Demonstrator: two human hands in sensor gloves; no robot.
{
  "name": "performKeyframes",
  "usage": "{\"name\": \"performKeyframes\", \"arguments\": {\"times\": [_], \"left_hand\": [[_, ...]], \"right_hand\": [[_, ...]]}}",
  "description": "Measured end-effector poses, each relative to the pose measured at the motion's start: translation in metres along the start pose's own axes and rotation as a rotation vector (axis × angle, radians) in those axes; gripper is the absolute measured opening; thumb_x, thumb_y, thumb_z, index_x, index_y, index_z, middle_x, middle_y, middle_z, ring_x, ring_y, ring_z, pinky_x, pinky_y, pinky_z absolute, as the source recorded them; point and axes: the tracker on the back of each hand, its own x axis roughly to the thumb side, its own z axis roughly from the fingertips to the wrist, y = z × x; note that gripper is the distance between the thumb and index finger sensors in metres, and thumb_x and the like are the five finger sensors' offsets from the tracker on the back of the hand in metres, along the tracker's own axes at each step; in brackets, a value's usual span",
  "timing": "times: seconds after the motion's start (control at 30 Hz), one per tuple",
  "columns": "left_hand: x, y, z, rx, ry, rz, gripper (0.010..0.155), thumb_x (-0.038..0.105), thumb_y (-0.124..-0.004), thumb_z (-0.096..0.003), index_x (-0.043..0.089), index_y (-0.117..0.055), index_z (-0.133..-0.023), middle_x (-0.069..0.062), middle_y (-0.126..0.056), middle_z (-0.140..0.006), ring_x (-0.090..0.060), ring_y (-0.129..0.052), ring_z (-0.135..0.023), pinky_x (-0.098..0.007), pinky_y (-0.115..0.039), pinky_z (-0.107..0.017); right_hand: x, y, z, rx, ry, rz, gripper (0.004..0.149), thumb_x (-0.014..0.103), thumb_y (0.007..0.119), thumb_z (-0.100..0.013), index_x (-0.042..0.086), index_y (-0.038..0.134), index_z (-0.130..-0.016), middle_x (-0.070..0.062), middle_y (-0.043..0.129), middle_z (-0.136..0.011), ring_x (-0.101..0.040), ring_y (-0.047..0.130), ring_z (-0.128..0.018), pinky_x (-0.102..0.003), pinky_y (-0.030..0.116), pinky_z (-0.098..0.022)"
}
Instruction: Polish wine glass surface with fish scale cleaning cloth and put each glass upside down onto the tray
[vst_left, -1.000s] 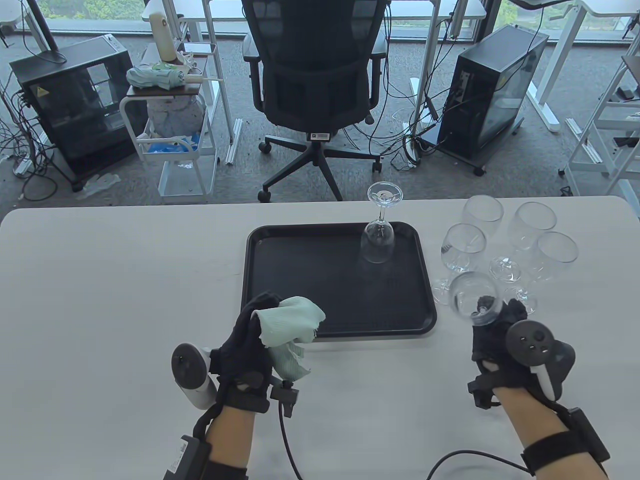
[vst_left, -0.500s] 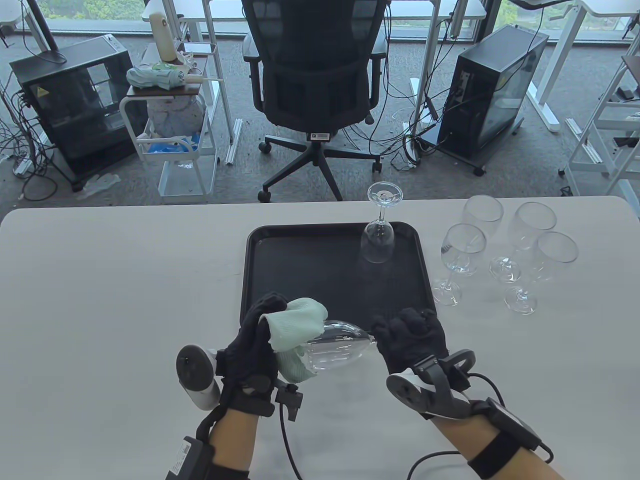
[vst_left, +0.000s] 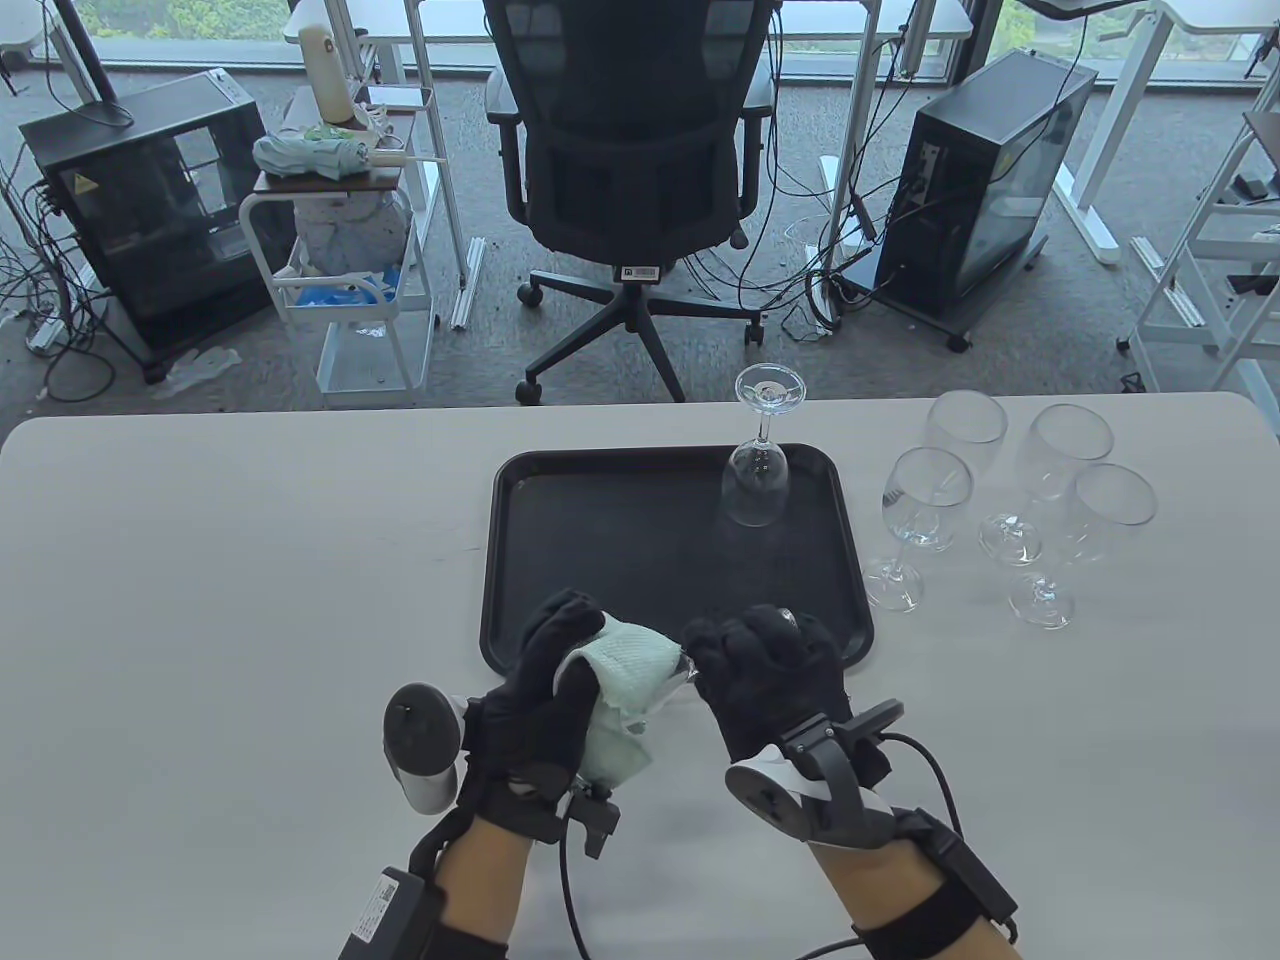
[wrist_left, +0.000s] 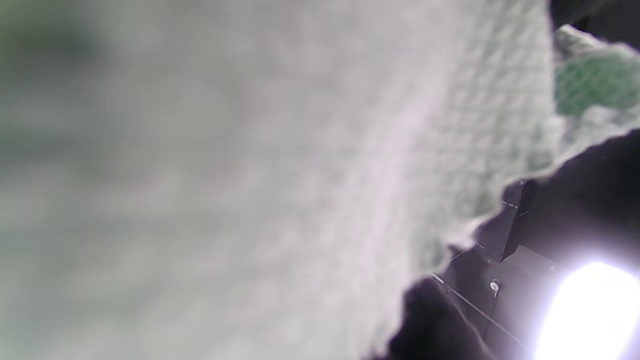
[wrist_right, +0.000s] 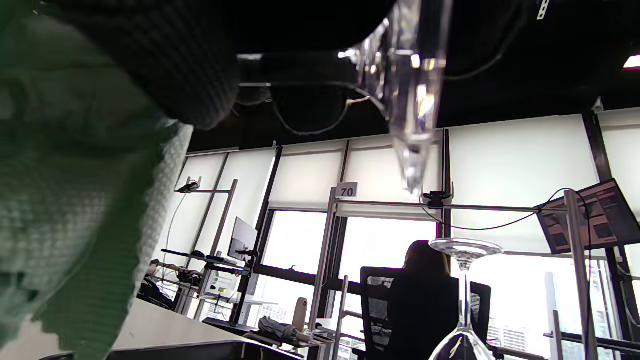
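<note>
1. Between my two hands, above the tabletop (vst_left: 250, 560) at the near rim of the black tray (vst_left: 510, 560), a wine glass (vst_left: 684, 668) lies sideways.
2. My left hand (vst_left: 545, 690) clasps the pale green cloth (vst_left: 625, 680) around its bowl.
3. My right hand (vst_left: 770, 675) curls its fingers (vst_left: 715, 645) round the stem end.
4. Beyond my fingers, one glass (vst_left: 757, 470) stands upside down on the tray.
5. Four upright glasses (vst_left: 1020, 480) wait farther right of my right hand.
</note>
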Motion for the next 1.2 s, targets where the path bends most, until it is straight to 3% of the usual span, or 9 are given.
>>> {"name": "performKeyframes", "arguments": {"times": [0.1, 0.2, 0.37, 0.53, 0.63, 0.87, 0.97, 1.1, 1.2], "left_hand": [[-0.002, 0.005, 0.001, 0.030, -0.004, 0.026, 0.059, 0.064, -0.073, -0.0518, 0.032, -0.065, -0.101, -0.004, -0.058, -0.112, -0.038, -0.069, -0.098, -0.063, -0.079, -0.056], [-0.004, 0.008, -0.001, 0.034, 0.003, 0.125, 0.059, 0.064, -0.072, -0.0522, 0.032, -0.065, -0.101, -0.005, -0.058, -0.112, -0.039, -0.069, -0.098, -0.063, -0.080, -0.055], [-0.002, 0.002, -0.002, -0.006, -0.007, 0.108, 0.059, 0.065, -0.072, -0.0526, 0.032, -0.064, -0.101, -0.005, -0.058, -0.112, -0.039, -0.070, -0.097, -0.062, -0.080, -0.055], [0.011, -0.004, -0.002, -0.074, -0.109, -0.038, 0.065, 0.069, -0.070, -0.0503, 0.035, -0.058, -0.105, -0.004, -0.052, -0.115, -0.037, -0.067, -0.099, -0.060, -0.079, -0.056], [0.012, -0.001, -0.003, -0.147, -0.092, -0.217, 0.074, 0.073, -0.066, -0.0497, 0.036, -0.042, -0.108, -0.003, -0.043, -0.119, -0.037, -0.065, -0.102, -0.057, -0.081, -0.056], [0.001, 0.002, -0.002, -0.094, 0.011, 0.013, 0.066, 0.070, -0.069, -0.0518, 0.033, -0.057, -0.105, -0.005, -0.055, -0.115, -0.039, -0.072, -0.096, -0.056, -0.084, -0.048], [0.005, 0.001, -0.001, -0.105, -0.009, 0.008, 0.065, 0.070, -0.069, -0.0519, 0.033, -0.058, -0.104, -0.005, -0.056, -0.114, -0.039, -0.073, -0.096, -0.056, -0.084, -0.047], [0.010, -0.002, 0.000, -0.063, -0.082, -0.038, 0.066, 0.071, -0.069, -0.0506, 0.035, -0.057, -0.105, -0.003, -0.052, -0.116, -0.038, -0.069, -0.099, -0.057, -0.082, -0.051], [0.007, 0.002, -0.001, -0.062, -0.059, -0.034, 0.064, 0.070, -0.069, -0.0508, 0.034, -0.059, -0.104, -0.004, -0.055, -0.115, -0.038, -0.072, -0.097, -0.057, -0.083, -0.049]], "right_hand": [[-0.025, -0.002, 0.012, -0.059, 0.036, -0.247, 0.075, 0.056, 0.086, -0.049, 0.035, 0.047, -0.109, -0.012, 0.050, -0.114, -0.041, 0.045, -0.104, -0.066, 0.062, -0.068], [-0.065, 0.003, 0.024, -0.072, 0.255, -0.571, 0.091, 0.062, 0.085, -0.047, 0.034, 0.027, -0.111, -0.016, 0.030, -0.117, -0.049, 0.042, -0.104, -0.068, 0.061, -0.068], [-0.082, 0.019, 0.023, -0.092, 0.123, -0.792, 0.088, 0.057, 0.090, -0.046, 0.039, 0.032, -0.109, -0.015, 0.054, -0.111, -0.039, 0.096, -0.071, -0.046, 0.095, -0.042], [-0.083, 0.037, 0.025, -0.034, 0.341, -1.034, 0.072, 0.065, 0.077, -0.049, 0.034, 0.047, -0.107, -0.018, 0.067, -0.096, -0.031, 0.095, -0.045, -0.032, 0.092, -0.020], [-0.082, 0.037, 0.027, 0.025, 0.298, -0.975, 0.076, 0.065, 0.071, -0.051, 0.028, 0.039, -0.109, -0.021, 0.063, -0.097, -0.036, 0.092, -0.048, -0.038, 0.090, -0.023], [-0.072, 0.017, 0.027, -0.122, 0.008, -0.657, 0.091, 0.063, 0.081, -0.046, 0.030, 0.022, -0.107, -0.016, 0.051, -0.106, -0.036, 0.091, -0.064, -0.043, 0.092, -0.040], [-0.072, 0.016, 0.030, -0.129, 0.083, -0.699, 0.081, 0.063, 0.079, -0.048, 0.032, 0.032, -0.107, -0.017, 0.058, -0.100, -0.032, 0.093, -0.058, -0.036, 0.093, -0.034], [-0.072, 0.025, 0.029, 0.062, 0.396, -0.993, 0.075, 0.064, 0.070, -0.053, 0.026, 0.041, -0.109, -0.023, 0.065, -0.095, -0.034, 0.093, -0.048, -0.037, 0.090, -0.025], [-0.072, 0.022, 0.029, 0.092, 0.302, -0.927, 0.082, 0.064, 0.073, -0.052, 0.023, 0.032, -0.110, -0.023, 0.059, -0.102, -0.040, 0.090, -0.058, -0.045, 0.089, -0.034]]}}
